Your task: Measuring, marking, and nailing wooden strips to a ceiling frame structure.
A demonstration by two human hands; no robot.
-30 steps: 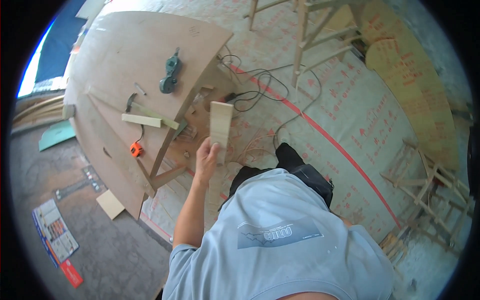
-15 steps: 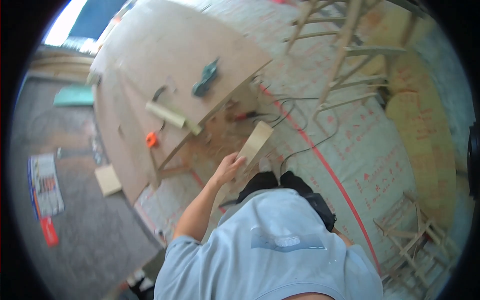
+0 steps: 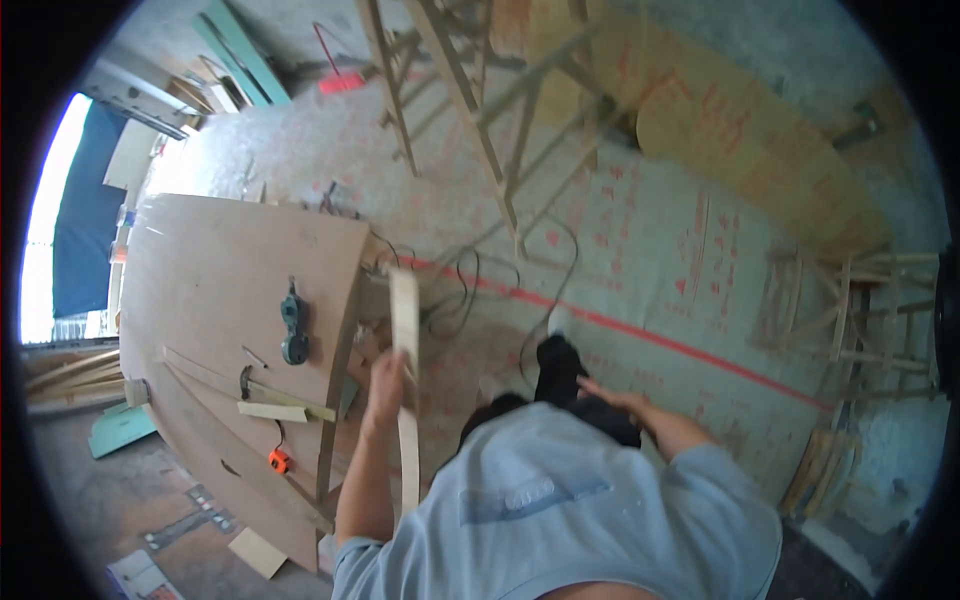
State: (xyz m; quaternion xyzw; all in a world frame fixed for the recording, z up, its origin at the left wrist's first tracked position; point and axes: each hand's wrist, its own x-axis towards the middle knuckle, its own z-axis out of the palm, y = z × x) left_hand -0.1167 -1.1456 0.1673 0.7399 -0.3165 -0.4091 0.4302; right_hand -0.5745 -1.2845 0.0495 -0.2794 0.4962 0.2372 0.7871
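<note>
The head-worn fisheye looks down from close above the shirt [image 3: 540, 515], edges seemingly blurred

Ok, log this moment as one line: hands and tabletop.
left hand: gripping wooden strip | right hand: fingers extended, near black trousers | table: green tool, hammer, orange tape measure

Grips a long, flat strip of pale wood [image 3: 404, 312] in the left hand [image 3: 387, 385] near mid-frame, and holds the right hand [image 3: 607, 396], fingers extended, by the black trousers [image 3: 557, 372] at lower centre. Shows at left a broad brown wooden tabletop [image 3: 215, 260] bearing a dark green power tool [image 3: 294, 335], a pale-handled hammer [image 3: 290, 397] and an orange tape measure [image 3: 279, 461], with bare wooden trestles [image 3: 455, 92] at upper centre.
</note>
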